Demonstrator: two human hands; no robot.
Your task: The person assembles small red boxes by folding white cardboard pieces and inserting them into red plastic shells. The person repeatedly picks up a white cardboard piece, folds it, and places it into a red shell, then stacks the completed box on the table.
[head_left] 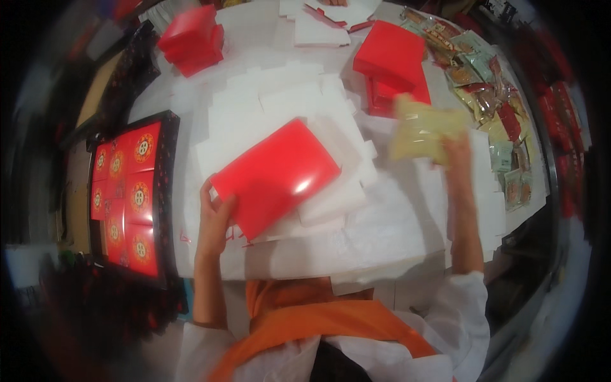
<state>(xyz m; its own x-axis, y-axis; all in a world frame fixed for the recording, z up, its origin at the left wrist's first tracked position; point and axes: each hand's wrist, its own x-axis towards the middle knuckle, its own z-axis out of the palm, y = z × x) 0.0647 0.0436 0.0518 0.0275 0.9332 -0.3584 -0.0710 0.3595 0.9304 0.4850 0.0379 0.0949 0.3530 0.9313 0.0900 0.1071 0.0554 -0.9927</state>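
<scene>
My left hand [217, 213] grips the lower left corner of a glossy red box [277, 178], with the thumb on its top. The box is tilted over a pile of white sheets in front of me; whether it is folded flat cannot be made out. To the right, my right hand [455, 148] is closed on the edge of a pale yellow packet [425, 132], raised above the table and smeared by motion. Just beyond the packet are stacked red boxes [389, 54].
Several sealed snack packets [487, 95] lie heaped along the right edge. A black tray [167, 191] at left holds red boxes with round gold emblems. More red boxes [191, 41] are stacked at the far left. White flat sheets [254, 95] cover the table's middle. Another person's fingers [337, 2] show at the far edge.
</scene>
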